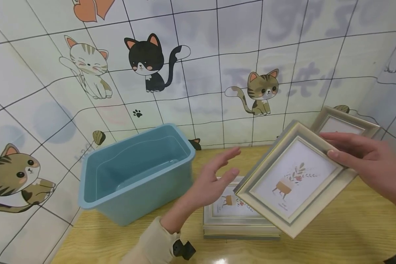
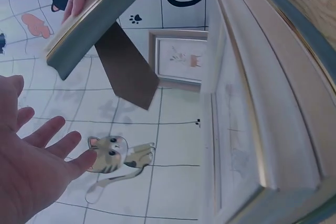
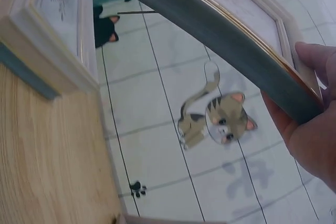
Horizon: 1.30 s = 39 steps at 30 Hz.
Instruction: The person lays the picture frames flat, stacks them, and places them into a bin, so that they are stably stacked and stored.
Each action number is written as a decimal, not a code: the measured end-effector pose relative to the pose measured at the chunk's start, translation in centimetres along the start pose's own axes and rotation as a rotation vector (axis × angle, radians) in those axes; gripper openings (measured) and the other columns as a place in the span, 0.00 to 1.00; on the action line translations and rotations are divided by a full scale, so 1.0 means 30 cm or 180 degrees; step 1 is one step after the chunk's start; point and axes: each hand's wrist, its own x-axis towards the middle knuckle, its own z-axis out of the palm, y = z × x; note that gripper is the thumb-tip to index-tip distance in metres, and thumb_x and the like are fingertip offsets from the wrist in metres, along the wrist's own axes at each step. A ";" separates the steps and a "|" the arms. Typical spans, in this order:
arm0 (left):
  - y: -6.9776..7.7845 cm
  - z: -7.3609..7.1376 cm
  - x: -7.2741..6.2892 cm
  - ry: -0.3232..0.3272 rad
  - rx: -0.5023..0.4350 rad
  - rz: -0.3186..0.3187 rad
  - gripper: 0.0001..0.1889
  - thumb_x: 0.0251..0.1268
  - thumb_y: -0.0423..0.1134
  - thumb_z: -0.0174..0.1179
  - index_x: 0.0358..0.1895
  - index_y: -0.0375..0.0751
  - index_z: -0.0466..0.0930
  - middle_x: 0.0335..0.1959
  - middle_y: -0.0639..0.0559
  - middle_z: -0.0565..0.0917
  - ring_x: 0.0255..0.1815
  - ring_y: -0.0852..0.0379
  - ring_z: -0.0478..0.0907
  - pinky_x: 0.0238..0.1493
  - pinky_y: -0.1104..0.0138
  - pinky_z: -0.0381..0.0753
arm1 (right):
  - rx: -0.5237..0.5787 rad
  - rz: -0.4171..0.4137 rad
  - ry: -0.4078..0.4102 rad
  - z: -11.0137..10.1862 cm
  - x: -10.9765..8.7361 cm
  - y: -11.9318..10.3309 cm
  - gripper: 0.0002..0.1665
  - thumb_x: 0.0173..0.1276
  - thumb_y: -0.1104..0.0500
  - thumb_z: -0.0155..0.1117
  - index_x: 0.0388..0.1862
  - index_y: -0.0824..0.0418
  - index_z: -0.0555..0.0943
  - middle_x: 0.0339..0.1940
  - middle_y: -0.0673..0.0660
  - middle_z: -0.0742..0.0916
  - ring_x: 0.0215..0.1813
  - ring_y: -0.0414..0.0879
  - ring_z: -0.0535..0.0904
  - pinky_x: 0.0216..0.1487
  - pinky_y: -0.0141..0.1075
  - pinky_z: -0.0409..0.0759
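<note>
My right hand (image 1: 373, 157) grips a cream picture frame (image 1: 293, 179) by its upper right edge, thumb on the front and fingers behind. A potted-plant print shows in it, and the frame is tilted in the air. In the left wrist view a brown stand flap (image 2: 126, 66) sticks out from its back. Just left of the frame, my left hand (image 1: 211, 183) hovers with its fingers spread and holds nothing. Below both hands lies a stack of similar frames (image 1: 241, 230), partly hidden by the held one; the right wrist view shows the stack's corner (image 3: 58, 61) too.
A blue plastic bin (image 1: 142, 198) stands on the left of the wooden table (image 1: 336, 231), near the wall. Another picture frame (image 1: 320, 119) stands at the back right, partly behind my right hand. Cat-patterned wall covering (image 1: 204, 91) closes off the back and sides.
</note>
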 end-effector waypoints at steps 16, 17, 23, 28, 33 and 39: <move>0.055 0.005 0.013 -0.0562 -0.0467 0.0249 0.37 0.82 0.58 0.45 0.84 0.44 0.49 0.80 0.48 0.61 0.77 0.55 0.62 0.68 0.56 0.71 | 0.0637 -0.0717 -0.0534 0.207 -0.027 -0.075 0.30 0.69 0.78 0.60 0.68 0.60 0.80 0.55 0.46 0.87 0.41 0.42 0.85 0.33 0.33 0.83; 0.052 0.005 0.012 -0.0604 -0.0581 0.0204 0.37 0.82 0.57 0.46 0.84 0.44 0.48 0.79 0.47 0.62 0.75 0.54 0.65 0.65 0.57 0.75 | 0.0663 -0.0739 -0.0542 0.214 -0.026 -0.075 0.31 0.69 0.78 0.60 0.68 0.60 0.80 0.54 0.46 0.87 0.41 0.41 0.85 0.33 0.33 0.83; 0.037 0.003 0.003 -0.0755 -0.1244 -0.0056 0.34 0.84 0.44 0.47 0.85 0.48 0.45 0.75 0.38 0.65 0.61 0.51 0.78 0.42 0.56 0.87 | 0.0690 -0.0789 -0.0510 0.246 -0.018 -0.081 0.30 0.70 0.78 0.60 0.68 0.61 0.80 0.52 0.48 0.88 0.41 0.41 0.85 0.34 0.33 0.83; 0.036 -0.004 -0.006 -0.0784 -0.1370 -0.0171 0.33 0.84 0.42 0.47 0.85 0.54 0.46 0.74 0.38 0.66 0.56 0.55 0.81 0.39 0.53 0.88 | 0.0746 -0.0785 -0.0459 0.259 -0.015 -0.083 0.29 0.70 0.78 0.60 0.68 0.61 0.80 0.50 0.49 0.88 0.40 0.41 0.84 0.33 0.32 0.83; 0.031 -0.005 -0.017 -0.0872 -0.1461 -0.0263 0.34 0.83 0.44 0.49 0.85 0.61 0.46 0.67 0.35 0.71 0.50 0.58 0.84 0.36 0.51 0.87 | 0.0728 -0.0757 -0.0425 0.264 -0.017 -0.080 0.29 0.71 0.77 0.60 0.68 0.61 0.79 0.49 0.49 0.88 0.39 0.42 0.83 0.32 0.33 0.82; 0.017 -0.006 -0.034 -0.0892 -0.1350 -0.0286 0.35 0.82 0.45 0.51 0.85 0.61 0.46 0.67 0.34 0.73 0.48 0.58 0.85 0.35 0.52 0.88 | 0.0702 -0.0708 -0.0381 0.267 -0.021 -0.068 0.29 0.71 0.77 0.60 0.68 0.60 0.80 0.49 0.48 0.88 0.39 0.42 0.84 0.31 0.33 0.83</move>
